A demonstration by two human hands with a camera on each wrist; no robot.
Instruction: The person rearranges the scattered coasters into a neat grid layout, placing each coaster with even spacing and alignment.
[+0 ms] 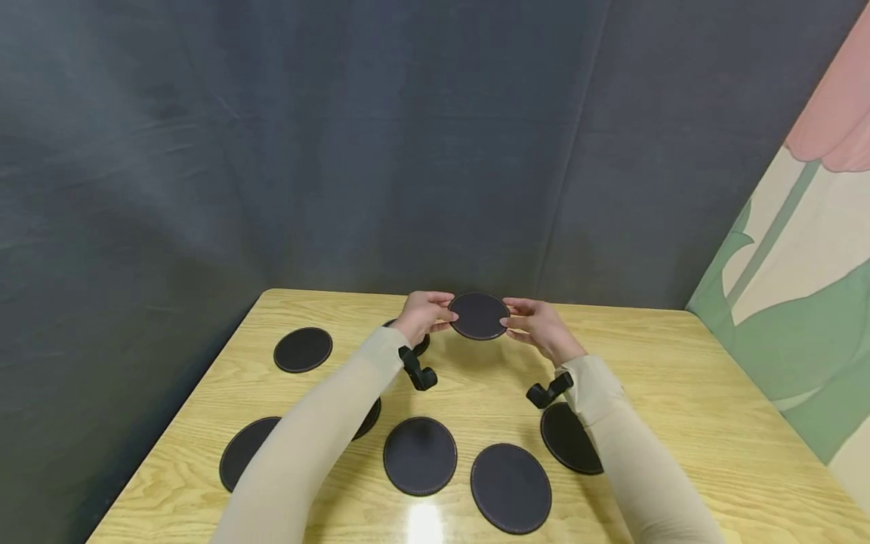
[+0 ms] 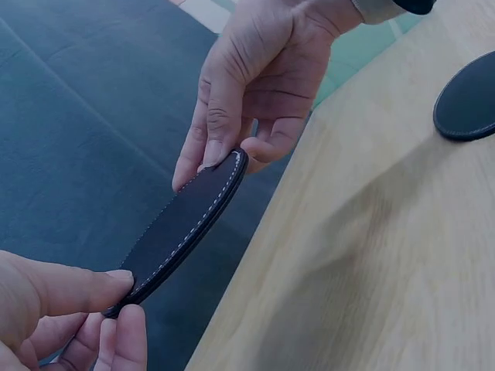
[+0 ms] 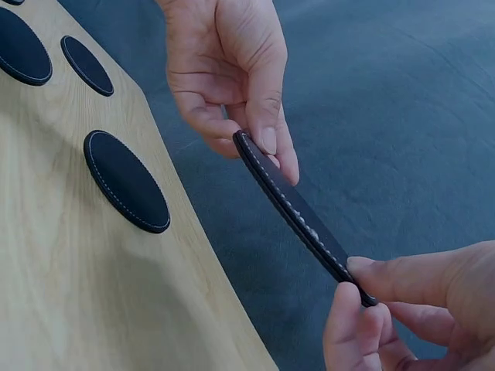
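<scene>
Held disc point(image 1: 479, 316): up in the air over the wooden table's point(image 1: 680, 363) far side!
Hands: left hand point(image 1: 423, 313) and right hand point(image 1: 540, 326) pinch opposite rims, thumbs on top, probably for steadiness.
Table discs point(image 1: 420, 456): 7 showing, flat and apart, perhaps for easy lifting.
Total: 8; sleeves point(image 1: 319, 423) may hide more.

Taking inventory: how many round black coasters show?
8: one coaster in left hand and right hand; on the table, one far left, one behind left hand, two flanking left sleeve, two front centre, one behind right sleeve. Sleeves may hide others.
</scene>
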